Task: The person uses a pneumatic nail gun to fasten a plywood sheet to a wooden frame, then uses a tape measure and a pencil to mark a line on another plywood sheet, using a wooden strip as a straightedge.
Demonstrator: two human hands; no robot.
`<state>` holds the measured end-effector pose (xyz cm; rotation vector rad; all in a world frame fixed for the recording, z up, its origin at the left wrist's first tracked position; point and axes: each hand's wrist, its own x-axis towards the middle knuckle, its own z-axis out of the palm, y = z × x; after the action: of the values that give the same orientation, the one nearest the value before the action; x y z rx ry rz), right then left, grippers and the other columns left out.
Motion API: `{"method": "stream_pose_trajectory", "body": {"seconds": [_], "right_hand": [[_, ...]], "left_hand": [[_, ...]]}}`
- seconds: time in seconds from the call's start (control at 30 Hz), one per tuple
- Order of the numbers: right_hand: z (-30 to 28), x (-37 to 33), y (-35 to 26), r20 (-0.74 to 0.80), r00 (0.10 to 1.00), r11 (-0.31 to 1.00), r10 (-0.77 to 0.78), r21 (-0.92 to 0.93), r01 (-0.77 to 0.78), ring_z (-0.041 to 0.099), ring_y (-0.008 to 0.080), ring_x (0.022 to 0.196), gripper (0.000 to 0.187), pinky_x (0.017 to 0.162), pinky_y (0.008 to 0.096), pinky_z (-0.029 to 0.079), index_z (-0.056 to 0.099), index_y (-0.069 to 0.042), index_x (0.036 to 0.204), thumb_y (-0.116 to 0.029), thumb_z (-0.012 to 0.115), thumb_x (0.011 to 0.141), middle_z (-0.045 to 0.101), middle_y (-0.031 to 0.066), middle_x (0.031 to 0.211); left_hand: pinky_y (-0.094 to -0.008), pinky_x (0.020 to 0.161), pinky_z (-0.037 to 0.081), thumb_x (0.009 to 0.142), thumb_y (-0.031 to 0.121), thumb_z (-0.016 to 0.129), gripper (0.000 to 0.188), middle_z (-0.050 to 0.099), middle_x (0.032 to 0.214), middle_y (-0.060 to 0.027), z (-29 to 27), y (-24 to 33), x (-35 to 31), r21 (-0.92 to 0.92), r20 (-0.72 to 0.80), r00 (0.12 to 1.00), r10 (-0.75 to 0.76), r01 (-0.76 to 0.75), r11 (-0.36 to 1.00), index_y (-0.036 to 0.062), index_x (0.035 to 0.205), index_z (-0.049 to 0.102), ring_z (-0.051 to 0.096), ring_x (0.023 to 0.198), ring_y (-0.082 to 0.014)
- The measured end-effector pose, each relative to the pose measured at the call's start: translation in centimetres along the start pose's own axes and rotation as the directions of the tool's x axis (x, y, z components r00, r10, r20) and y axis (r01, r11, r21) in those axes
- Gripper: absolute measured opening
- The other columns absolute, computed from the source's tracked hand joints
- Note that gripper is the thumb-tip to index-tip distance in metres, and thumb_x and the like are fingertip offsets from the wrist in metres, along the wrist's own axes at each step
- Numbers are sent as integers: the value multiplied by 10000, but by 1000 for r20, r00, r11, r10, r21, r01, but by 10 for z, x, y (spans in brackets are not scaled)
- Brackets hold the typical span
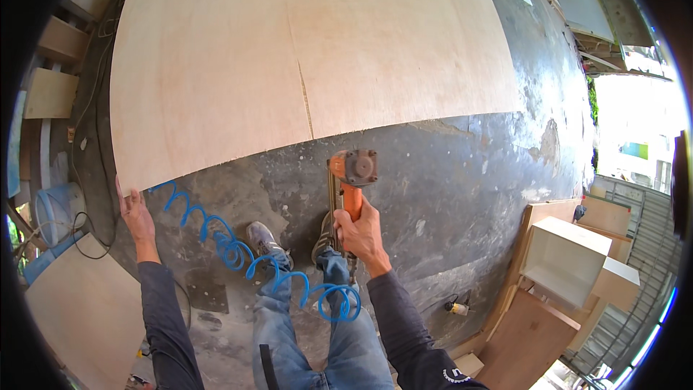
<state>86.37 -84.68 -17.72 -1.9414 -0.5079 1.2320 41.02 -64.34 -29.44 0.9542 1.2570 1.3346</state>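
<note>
A large pale plywood sheet (224,65) spreads out ahead of me, with a narrow split running through its near middle. At the sheet's near left corner is my left hand (137,218), its fingers closed on the edge. My right hand (363,237) is wrapped round the handle of an orange pneumatic nail gun (351,198), held just short of the sheet's near edge. The gun's dark round head cap faces up, and its nose is hidden beneath. A coiled blue air hose (232,249) loops across my legs, from near the gun to under the sheet's left corner.
My feet stand on a stained dark concrete floor (433,202). At right are white box cabinets (567,260) and brown boards (527,332), with a small yellow tool (456,308) on the floor. A bucket (58,213) and another plywood panel (83,310) stand at left.
</note>
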Motion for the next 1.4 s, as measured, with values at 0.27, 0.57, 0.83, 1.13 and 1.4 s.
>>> {"method": "stream_pose_trajectory", "body": {"seconds": [0.27,0.57,0.83,1.13,1.4], "right_hand": [[-27,-17,-90,54,995,975,-83,213,70,535,76,522,337,483,236,441,545,63,1216,-90,566,917,590,40,687],[-31,7,-118,153,988,998,33,44,-40,531,93,504,325,477,260,447,530,46,1184,-105,532,897,582,49,670],[-23,13,-119,175,985,996,7,87,-22,545,115,508,267,474,288,447,525,46,1091,-116,543,880,584,65,663],[-32,16,-116,166,986,997,-11,75,-2,538,111,480,256,456,277,441,518,51,1089,-99,538,883,586,65,650],[-37,15,-115,177,984,994,12,105,-31,527,102,473,245,451,267,433,516,46,1082,-107,533,892,578,52,637]], "left_hand": [[-409,1157,301,961,172,659,666,489,1473,-46,0,10,-1,-59,6,997,-78,78,995,110,1545,343,448,1350,-204],[-399,1138,312,973,166,639,639,499,1464,-38,8,17,0,-29,-23,988,-154,153,988,142,1545,354,456,1339,-197],[-444,1081,366,940,231,683,582,538,1392,-108,0,25,3,652,-398,904,153,161,741,74,1453,457,498,1274,-261],[-509,1179,294,849,236,745,395,497,1373,-184,319,40,-74,375,876,441,195,-878,299,57,1173,604,417,1373,-358],[-478,1178,334,925,248,653,278,519,1258,-120,358,2,-39,34,977,63,205,-990,139,67,1119,571,433,1359,-325]]}}
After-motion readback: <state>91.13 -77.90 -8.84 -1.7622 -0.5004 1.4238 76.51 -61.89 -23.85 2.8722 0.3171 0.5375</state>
